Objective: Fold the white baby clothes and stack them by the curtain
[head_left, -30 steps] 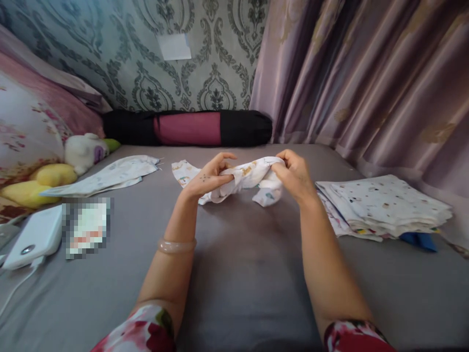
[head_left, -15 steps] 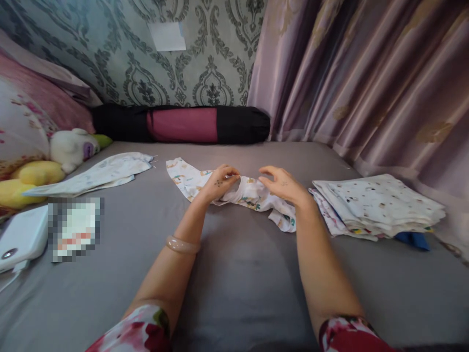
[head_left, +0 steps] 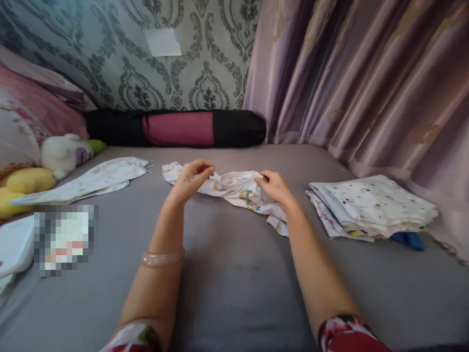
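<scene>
A small white printed shirt (head_left: pixel 240 195) lies crumpled on the grey bed, its round collar facing up. My right hand (head_left: pixel 275 187) pinches the shirt's fabric at the right of the collar. To the left of the collar, my left hand (head_left: pixel 194 177) is closed, thumb and index finger together, over the shirt's left shoulder. Whether any fabric is between those fingertips is hidden. One sleeve extends past my left hand, and the other lies under my right wrist.
To the right is a stack of folded clothes (head_left: pixel 377 203), with a blue piece beneath. A pale garment (head_left: pixel 98 178) lies left, near plush toys (head_left: pixel 60 154) and a white device (head_left: pixel 16 244). A black and pink bolster (head_left: pixel 178 128) lines the wall by the curtain (head_left: pixel 311 73).
My left hand has moved left, away from the collar. My right hand has gone from open fingers to pinching the shirt beside the collar, which now shows as a rounder opening.
</scene>
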Tool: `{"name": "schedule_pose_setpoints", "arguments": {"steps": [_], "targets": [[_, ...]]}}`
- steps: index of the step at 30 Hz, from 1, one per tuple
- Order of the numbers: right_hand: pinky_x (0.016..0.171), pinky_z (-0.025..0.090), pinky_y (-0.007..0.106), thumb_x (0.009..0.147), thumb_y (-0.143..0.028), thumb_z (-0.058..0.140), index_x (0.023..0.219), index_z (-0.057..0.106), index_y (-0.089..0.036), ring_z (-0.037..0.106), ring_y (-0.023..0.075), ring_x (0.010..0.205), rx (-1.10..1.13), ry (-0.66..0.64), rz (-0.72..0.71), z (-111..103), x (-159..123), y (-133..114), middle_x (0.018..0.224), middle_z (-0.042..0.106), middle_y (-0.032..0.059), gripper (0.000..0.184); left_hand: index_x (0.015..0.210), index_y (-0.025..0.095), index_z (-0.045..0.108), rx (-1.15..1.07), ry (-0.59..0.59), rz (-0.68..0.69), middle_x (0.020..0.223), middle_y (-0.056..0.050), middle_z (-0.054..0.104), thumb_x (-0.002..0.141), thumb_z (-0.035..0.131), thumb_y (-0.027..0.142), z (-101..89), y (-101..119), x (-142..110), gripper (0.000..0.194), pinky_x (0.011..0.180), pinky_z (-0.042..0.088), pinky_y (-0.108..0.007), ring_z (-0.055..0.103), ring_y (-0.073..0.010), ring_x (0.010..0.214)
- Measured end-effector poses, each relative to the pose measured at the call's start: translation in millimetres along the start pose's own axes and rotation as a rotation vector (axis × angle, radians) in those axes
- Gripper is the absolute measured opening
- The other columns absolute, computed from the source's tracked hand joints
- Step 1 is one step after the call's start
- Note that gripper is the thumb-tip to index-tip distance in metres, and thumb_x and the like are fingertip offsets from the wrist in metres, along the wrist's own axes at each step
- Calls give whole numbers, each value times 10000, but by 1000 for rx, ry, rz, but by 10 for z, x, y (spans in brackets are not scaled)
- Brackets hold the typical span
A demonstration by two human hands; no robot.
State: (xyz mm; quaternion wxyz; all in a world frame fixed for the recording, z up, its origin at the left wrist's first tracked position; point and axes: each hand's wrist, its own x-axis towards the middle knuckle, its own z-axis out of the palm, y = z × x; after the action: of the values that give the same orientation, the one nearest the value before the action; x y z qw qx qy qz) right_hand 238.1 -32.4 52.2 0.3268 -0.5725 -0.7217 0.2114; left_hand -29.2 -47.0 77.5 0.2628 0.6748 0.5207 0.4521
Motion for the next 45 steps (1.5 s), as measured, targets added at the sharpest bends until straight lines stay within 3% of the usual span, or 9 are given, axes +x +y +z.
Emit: {"name": "schedule_pose_setpoints", "arguments": {"steps": [4,9,17,24,30,35,45], "targets": [[663,398,249,828,-316,568,924,707,-167,585,157,732,63,5,-15,1,10,101,787,676,16,225,897,190,687,179,-6,20,865,-52,688,803,587,349,-104,-135,-5,211,747,483,-316,609,-183,806],[681,413,260,821,-326,573,918,712,-177,574,155,713,95,-11,-21,12,7,120,792,674,19,225,1036,226,682,362,-87,105,977,-56,698,807,585,338,10,-335,23,273,853,463,-371,603,-200,861],[657,394,253,820,-354,576,935,718,-175,551,149,697,129,7,-26,9,-10,103,767,661,12,257,955,237,720,330,-132,36,976,-55,726,804,584,416,87,-413,16,271,850,457,-372,629,-239,928],[647,390,250,836,-359,559,984,724,-178,546,143,687,172,-4,-31,22,-51,114,788,666,4,286,813,196,711,171,25,99,855,-64,690,788,574,474,57,-416,41,311,795,478,-327,630,-204,836],[789,440,279,826,-311,606,1079,690,-180,616,170,881,187,-71,-74,-56,-48,20,1004,706,55,297,866,182,681,-28,62,17,767,-34,682,794,581,472,-73,-327,19,315,660,467,-268,602,-166,709],[752,447,286,815,-305,606,919,700,-177,618,168,812,165,-99,-120,-226,-5,-69,898,713,42,189,855,182,675,-1,71,68,730,-17,665,801,583,437,-198,-176,35,276,599,434,-239,576,-143,664],[655,444,279,782,-455,644,842,720,-167,603,164,715,189,-8,-239,-679,215,-539,801,707,40,304,849,183,720,269,-55,272,811,-41,700,777,621,444,-903,658,280,288,683,480,-269,618,-171,759]]}}
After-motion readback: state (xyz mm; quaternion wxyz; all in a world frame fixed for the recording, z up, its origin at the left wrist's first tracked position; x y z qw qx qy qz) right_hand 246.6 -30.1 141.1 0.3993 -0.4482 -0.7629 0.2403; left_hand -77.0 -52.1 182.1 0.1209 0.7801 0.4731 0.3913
